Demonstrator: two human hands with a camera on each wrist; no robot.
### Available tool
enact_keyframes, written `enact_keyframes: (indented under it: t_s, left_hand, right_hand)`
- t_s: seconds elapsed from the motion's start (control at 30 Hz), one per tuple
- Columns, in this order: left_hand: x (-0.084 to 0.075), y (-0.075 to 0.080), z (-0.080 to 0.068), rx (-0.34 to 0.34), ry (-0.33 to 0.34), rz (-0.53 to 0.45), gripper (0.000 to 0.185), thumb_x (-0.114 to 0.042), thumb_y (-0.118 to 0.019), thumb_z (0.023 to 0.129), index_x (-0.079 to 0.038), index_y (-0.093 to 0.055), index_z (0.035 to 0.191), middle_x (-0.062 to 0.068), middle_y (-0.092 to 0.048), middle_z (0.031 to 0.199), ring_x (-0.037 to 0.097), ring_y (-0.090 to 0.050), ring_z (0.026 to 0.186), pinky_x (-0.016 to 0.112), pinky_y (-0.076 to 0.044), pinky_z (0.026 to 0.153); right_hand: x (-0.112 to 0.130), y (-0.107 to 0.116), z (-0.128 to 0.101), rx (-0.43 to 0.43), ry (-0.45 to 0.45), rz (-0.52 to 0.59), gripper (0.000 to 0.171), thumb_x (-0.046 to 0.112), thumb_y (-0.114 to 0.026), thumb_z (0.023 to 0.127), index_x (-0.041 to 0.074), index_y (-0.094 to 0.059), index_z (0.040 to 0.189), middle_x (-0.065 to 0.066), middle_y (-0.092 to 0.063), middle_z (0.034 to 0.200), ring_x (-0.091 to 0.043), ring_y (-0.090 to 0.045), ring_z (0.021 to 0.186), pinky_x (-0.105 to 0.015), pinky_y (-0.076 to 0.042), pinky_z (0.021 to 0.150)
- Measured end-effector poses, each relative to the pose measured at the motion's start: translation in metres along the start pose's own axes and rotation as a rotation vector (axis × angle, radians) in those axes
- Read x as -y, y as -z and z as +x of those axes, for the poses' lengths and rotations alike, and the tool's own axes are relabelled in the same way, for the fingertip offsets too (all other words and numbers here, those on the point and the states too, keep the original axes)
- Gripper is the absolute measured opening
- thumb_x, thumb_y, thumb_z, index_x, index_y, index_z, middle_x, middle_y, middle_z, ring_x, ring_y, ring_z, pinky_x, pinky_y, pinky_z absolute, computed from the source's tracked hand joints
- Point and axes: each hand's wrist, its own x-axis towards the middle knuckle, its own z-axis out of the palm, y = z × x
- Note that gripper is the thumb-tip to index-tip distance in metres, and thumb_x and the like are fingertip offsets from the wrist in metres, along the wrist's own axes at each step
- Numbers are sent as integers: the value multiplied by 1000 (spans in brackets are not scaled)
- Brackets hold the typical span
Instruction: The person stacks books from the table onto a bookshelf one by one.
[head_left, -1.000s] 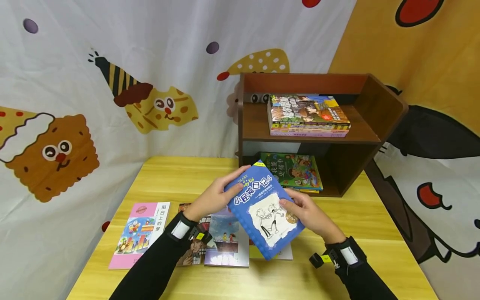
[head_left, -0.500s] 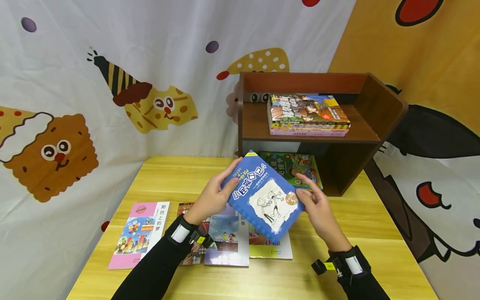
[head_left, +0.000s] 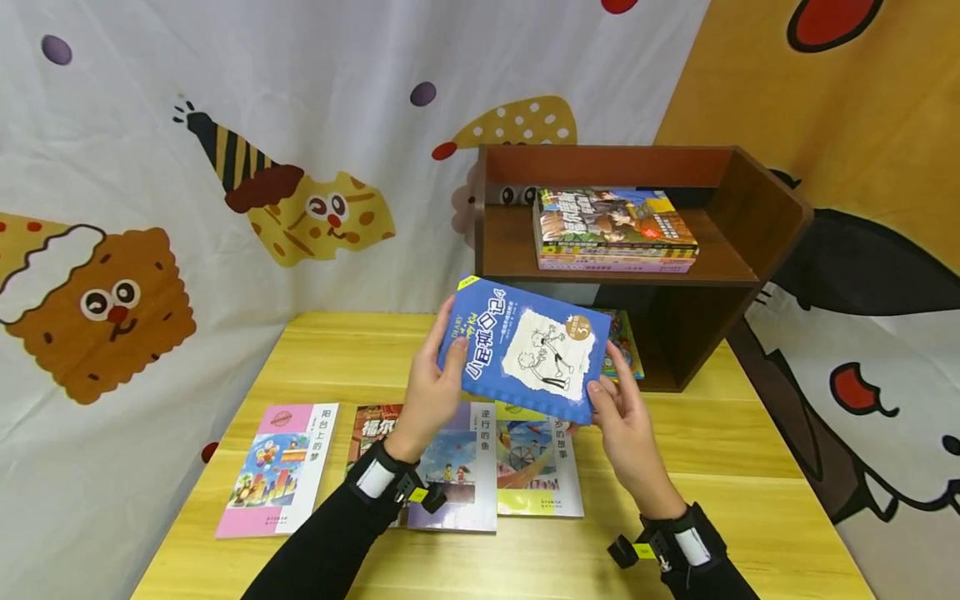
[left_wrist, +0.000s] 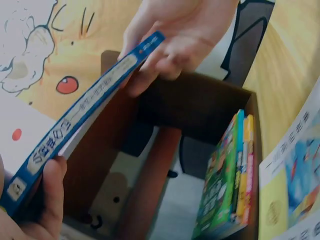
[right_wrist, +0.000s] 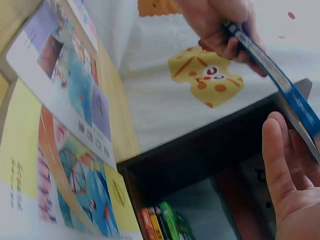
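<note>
A blue paperback book [head_left: 536, 350] with a stick-figure drawing on its cover is held above the table, tilted, in front of the bookcase. My left hand [head_left: 431, 396] grips its left end, thumb across the cover. At the lower right corner my right hand [head_left: 630, 437] pinches the book, thumb on the front and other fingers reaching behind. The left wrist view shows the book's spine [left_wrist: 85, 107] edge-on between both hands. Part of the green-covered book [head_left: 624, 350] on the lower shelf is hidden behind the blue one.
A brown two-level bookcase [head_left: 723, 171] stands at the back right, with a stack of books [head_left: 615, 229] on its upper shelf. On the wooden table [head_left: 375, 337] lie a pink book [head_left: 273, 471], a brown comic-style book [head_left: 371, 421], a purple book [head_left: 453, 475] and a yellow book [head_left: 536, 475].
The blue book has turned counterclockwise and risen toward the bookcase, uncovering the books below. My right hand loosened, its index finger lifting off, and now holds the lower right corner.
</note>
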Motion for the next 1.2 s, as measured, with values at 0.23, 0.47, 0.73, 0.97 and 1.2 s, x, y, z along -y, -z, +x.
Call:
enact_keyframes:
  t_s: [0.23, 0.47, 0.73, 0.97, 1.2]
  left_hand:
    - [18, -20, -22, 22, 116, 140, 61, -36, -42, 112, -50, -10, 162, -17, -17, 173, 16, -28, 158, 45, -29, 127]
    - [40, -32, -33, 121, 195, 189, 67, -42, -40, 112, -41, 0, 166, -14, -7, 175, 19, -13, 162, 52, -16, 131]
    - [57, -45, -19, 210, 346, 137, 72, -47, -51, 108, -55, -1, 160, 16, -67, 131, 34, -68, 61, 47, -60, 58]
    - [84, -56, 13, 223, 365, 257, 78, -52, -55, 105, -27, -15, 168, 18, -74, 118, 13, -48, 49, 27, -40, 45]
    - [99, -67, 33, 218, 496, 271, 83, -55, -56, 103, -17, -18, 168, 22, -58, 150, 31, -72, 109, 41, -59, 95]
  right_hand:
    - [-17, -3, -7, 80, -73, 142, 67, 27, -36, 114, 48, 3, 164, -10, -76, 101, -33, -72, 60, -52, -59, 51]
    - [-32, 17, -16, -41, -197, 46, 64, 37, -41, 112, 49, -6, 164, -8, -71, 91, -26, -67, 55, -50, -59, 51]
    - [-31, 42, -3, -145, -301, -35, 65, 40, -46, 111, 39, -12, 167, 1, -70, 93, -16, -61, 50, -37, -57, 47]
    - [-31, 62, 22, -168, -375, -144, 68, 38, -48, 111, 26, -14, 168, 3, -66, 81, -14, -57, 49, -33, -54, 45]
    - [-46, 84, 45, -143, -490, -208, 67, 44, -45, 110, 27, -15, 168, 3, -57, 74, -11, -49, 51, -31, -47, 44]
